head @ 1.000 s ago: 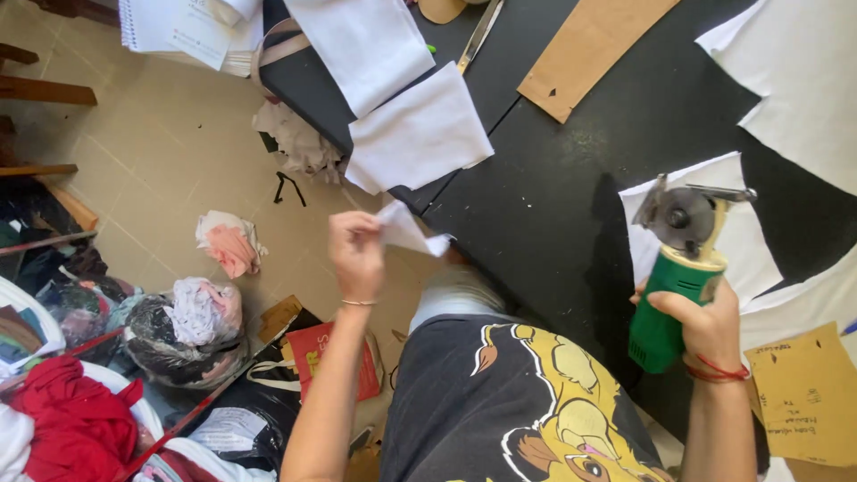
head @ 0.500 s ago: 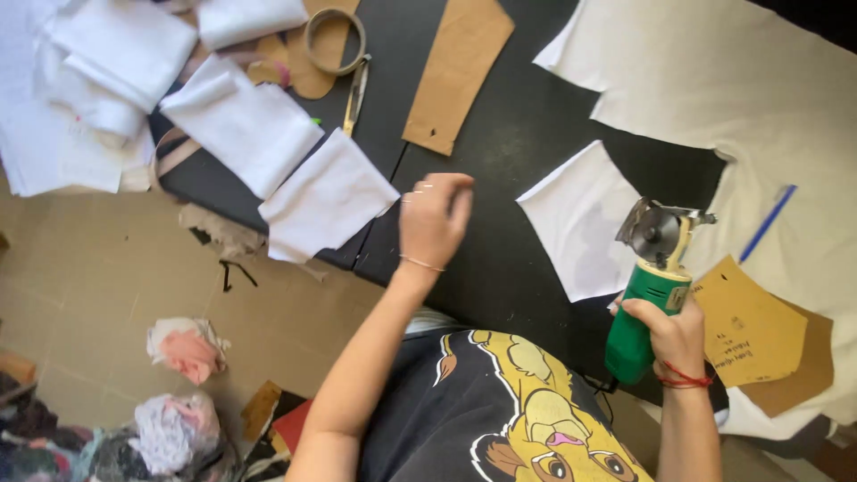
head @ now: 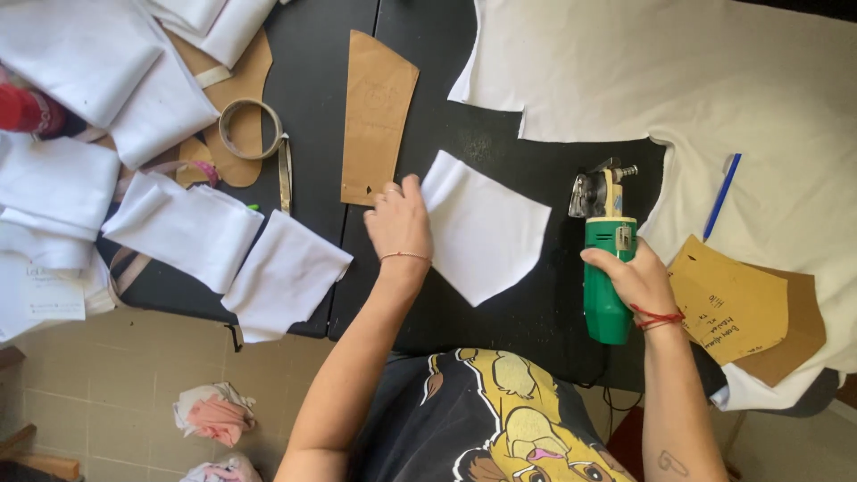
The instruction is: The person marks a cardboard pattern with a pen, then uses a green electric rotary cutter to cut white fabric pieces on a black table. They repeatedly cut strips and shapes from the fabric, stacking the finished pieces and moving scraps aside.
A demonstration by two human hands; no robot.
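Observation:
My left hand (head: pixel 398 219) rests on the left edge of a cut piece of white fabric (head: pixel 486 228) lying on the black table (head: pixel 428 134). My right hand (head: pixel 629 272) grips the green handle of an electric rotary fabric cutter (head: pixel 605 245), whose blade end points away from me. The cutter stands on the table just right of the cut piece and left of a large white cloth sheet (head: pixel 714 80).
A brown cardboard pattern (head: pixel 377 116) lies beyond my left hand. Stacks of white cut pieces (head: pixel 183 228), a tape roll (head: pixel 250 128) and scissors (head: pixel 285 172) sit at left. At right lie a blue pen (head: pixel 720 196) and tan paper patterns (head: pixel 741 303). Fabric scraps (head: pixel 212 415) lie on the floor.
My left hand came up from beside the table's edge, moved over the table and now lies on the white cut piece. The view swung right; the cutter stays in my right hand.

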